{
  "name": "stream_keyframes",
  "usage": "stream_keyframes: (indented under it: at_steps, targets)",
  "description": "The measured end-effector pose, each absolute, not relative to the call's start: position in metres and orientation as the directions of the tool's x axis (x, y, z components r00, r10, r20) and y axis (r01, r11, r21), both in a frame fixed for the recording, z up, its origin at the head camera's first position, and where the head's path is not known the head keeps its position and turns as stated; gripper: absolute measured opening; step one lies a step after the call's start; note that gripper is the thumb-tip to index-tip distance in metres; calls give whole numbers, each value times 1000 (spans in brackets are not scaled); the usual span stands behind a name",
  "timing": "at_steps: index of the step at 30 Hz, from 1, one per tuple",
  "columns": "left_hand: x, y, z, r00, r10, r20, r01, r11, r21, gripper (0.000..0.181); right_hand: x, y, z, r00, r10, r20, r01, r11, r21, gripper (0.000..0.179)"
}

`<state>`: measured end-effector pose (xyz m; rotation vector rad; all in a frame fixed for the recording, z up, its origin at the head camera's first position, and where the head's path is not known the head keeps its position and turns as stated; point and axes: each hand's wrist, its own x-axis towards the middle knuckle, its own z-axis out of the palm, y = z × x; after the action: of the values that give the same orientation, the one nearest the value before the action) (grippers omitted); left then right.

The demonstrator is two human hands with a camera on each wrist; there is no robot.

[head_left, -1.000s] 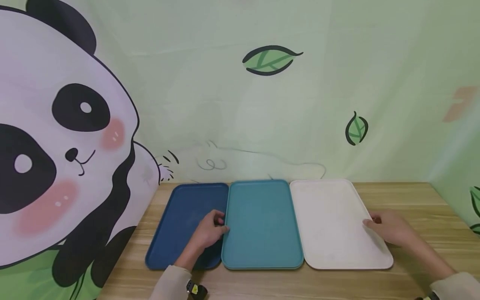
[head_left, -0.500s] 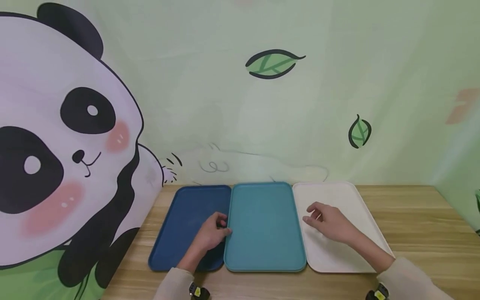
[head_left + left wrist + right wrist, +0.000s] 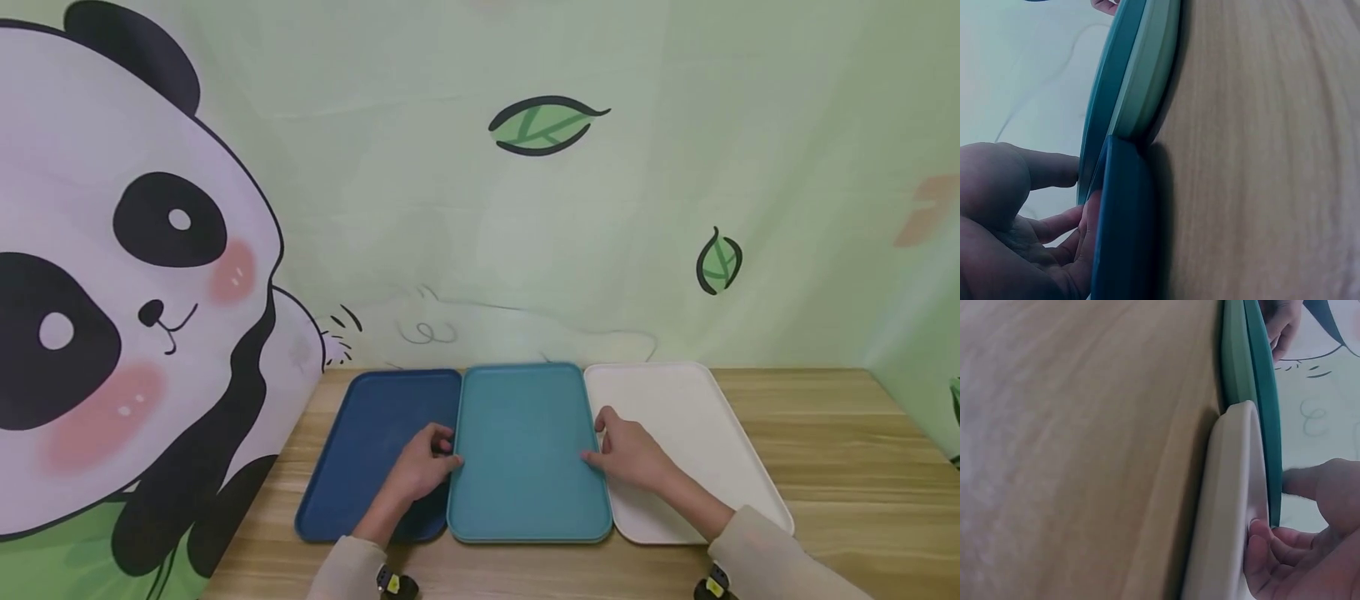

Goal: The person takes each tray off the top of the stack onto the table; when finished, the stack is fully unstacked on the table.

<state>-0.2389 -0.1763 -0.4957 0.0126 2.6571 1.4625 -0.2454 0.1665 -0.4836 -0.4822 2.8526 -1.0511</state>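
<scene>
Three rectangular trays show side by side in the head view: a dark blue tray (image 3: 375,442), a teal tray (image 3: 528,458) in the middle and a white tray (image 3: 693,442). Both wrist views reveal a pale green tray (image 3: 1147,75) stacked under the teal one. My left hand (image 3: 420,471) pinches the teal tray's left rim, thumb on top and fingers below, over the blue tray. Across from it, my right hand (image 3: 633,454) pinches the right rim in the same way, its fingers (image 3: 1261,540) reaching down inside the white tray. All the trays lie flat.
The trays lie on a wood-grain table (image 3: 840,467). Behind the table hangs a green cloth backdrop (image 3: 420,217) with a printed panda (image 3: 247,367) and leaves. Wrist cameras are strapped on both wrists, at the beige sleeves (image 3: 348,571).
My right hand has left the white tray's right edge, crossed leftward over that tray and taken the teal tray's right rim. The left hand stays on the left rim.
</scene>
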Motion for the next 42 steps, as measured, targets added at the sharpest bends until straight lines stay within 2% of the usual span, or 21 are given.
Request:
stream_keyframes:
  at_steps: [17, 35, 42]
  targets:
    - [-239, -176, -497, -994, 69, -81, -28, 560, 828, 42, -250, 169, -491, -954, -284, 94, -271, 685, -676, 27]
    - [-237, -176, -496, -996, 80, -44, 14, 611, 791, 42, -253, 171, -492, -942, -321, 96, -306, 711, -633, 29]
    - [-237, -176, -497, -996, 78, -38, 18, 612, 790, 42, -256, 166, -493, -956, -282, 82, -271, 740, -615, 30]
